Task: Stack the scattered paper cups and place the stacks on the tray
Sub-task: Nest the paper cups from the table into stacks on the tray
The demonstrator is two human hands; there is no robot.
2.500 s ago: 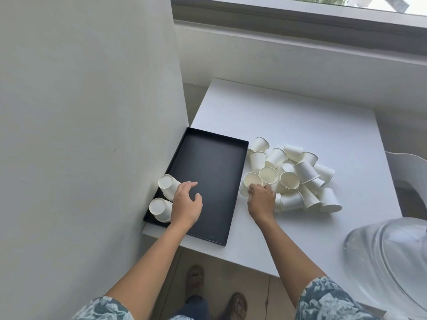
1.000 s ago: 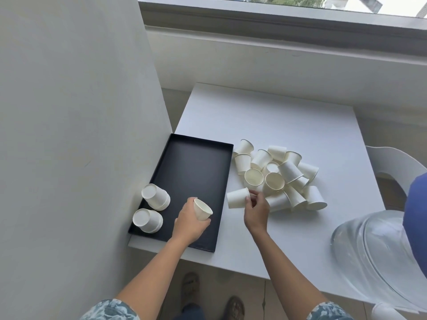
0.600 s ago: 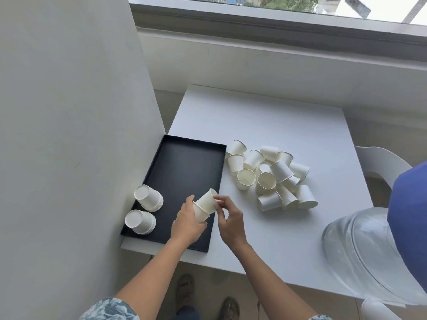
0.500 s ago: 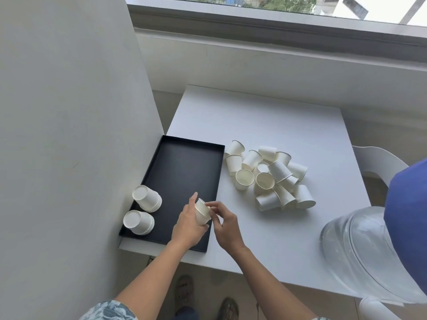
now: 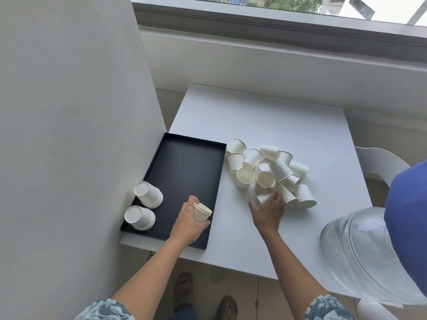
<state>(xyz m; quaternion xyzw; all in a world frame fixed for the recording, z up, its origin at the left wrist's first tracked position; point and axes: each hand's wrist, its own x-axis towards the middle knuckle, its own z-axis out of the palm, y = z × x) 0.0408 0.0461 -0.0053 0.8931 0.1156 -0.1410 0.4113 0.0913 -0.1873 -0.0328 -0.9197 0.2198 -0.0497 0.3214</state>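
My left hand (image 5: 188,224) grips a small nested stack of cups (image 5: 201,211), mouths tilted toward 2 o'clock, over the near right part of the black tray (image 5: 184,167). My right hand (image 5: 268,210) reaches into the scattered cup pile (image 5: 270,172) on the white table (image 5: 265,116), fingers curling round a lying cup (image 5: 262,199) at the pile's 6 o'clock edge. Two upturned stacks (image 5: 147,194) (image 5: 139,217) stand at the tray's 8 o'clock corner, beside the wall (image 5: 69,135).
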